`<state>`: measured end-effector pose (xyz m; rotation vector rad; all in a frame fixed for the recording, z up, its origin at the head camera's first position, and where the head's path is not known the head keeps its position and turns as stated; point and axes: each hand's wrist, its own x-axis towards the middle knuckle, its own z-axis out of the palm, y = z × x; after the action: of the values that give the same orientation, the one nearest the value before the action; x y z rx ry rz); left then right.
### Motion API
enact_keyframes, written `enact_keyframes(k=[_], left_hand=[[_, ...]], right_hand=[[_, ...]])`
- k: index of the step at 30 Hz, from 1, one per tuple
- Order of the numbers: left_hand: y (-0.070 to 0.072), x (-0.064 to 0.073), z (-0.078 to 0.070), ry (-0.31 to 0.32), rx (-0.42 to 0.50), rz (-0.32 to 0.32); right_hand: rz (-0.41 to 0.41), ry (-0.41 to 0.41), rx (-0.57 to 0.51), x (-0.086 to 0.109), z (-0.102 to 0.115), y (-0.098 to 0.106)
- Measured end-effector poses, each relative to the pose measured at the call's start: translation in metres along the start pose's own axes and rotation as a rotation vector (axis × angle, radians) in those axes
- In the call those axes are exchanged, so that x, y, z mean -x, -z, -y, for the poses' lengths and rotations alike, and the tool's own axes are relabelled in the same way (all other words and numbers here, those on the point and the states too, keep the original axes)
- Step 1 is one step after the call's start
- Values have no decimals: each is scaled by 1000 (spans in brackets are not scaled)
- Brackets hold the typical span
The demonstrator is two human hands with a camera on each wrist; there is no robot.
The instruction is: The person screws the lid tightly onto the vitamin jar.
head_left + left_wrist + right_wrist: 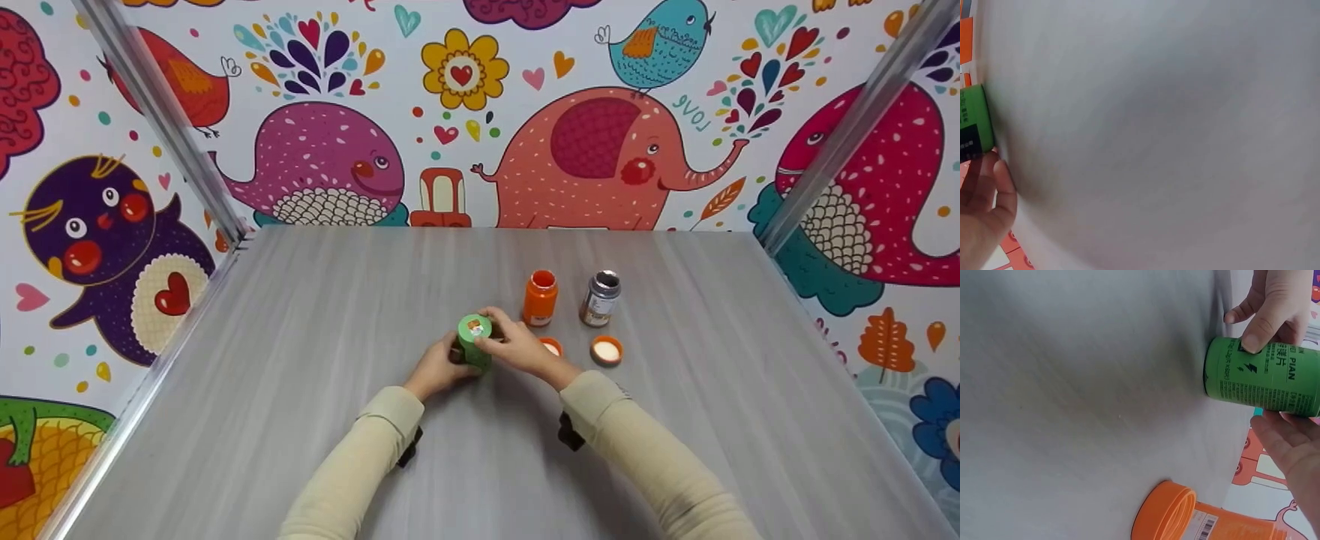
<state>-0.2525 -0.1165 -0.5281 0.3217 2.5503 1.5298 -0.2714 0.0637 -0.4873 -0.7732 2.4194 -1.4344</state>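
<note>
A green bottle [477, 358] with a green lid [475, 330] stands upright near the middle of the table, printed with dark lettering in the right wrist view. My left hand [437, 367] grips its lower body, thumb along the near side. Around the top, my right hand [523, 349] holds it with thumb and fingers on opposite sides of the lid. The left wrist view catches only part of the bottle [974, 121] at its left edge, just above the left hand's fingers.
Right of the hands stand an open orange bottle [540, 306] and an open grey bottle [600, 306]. Before them lie two orange lids, insides up: one [552, 346] partly behind the right hand, the other [606, 350] farther right. A cartoon-patterned wall [450, 112] borders the table.
</note>
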Motion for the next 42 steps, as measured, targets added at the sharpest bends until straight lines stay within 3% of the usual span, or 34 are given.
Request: enact_keyframes(k=[10, 15, 21, 24, 28, 36, 42], left_hand=[[0, -2, -1, 10, -33, 2], [0, -1, -2, 6, -43, -3], [0, -2, 0, -14, -38, 0], [0, -2, 1, -14, -32, 4], [0, -1, 2, -12, -29, 6], [0, -1, 4, -25, -40, -5], [0, -1, 3, -10, -48, -5]], right_hand=[[-116, -42, 86, -3, 3, -8], [-136, -66, 99, -3, 5, -10], [0, -88, 58, -2, 5, -1], [79, -94, 95, -2, 5, 5], [113, -85, 137, -3, 6, 8], [34, -31, 155, -5, 6, 2], [-34, -49, 158, -4, 7, -3]])
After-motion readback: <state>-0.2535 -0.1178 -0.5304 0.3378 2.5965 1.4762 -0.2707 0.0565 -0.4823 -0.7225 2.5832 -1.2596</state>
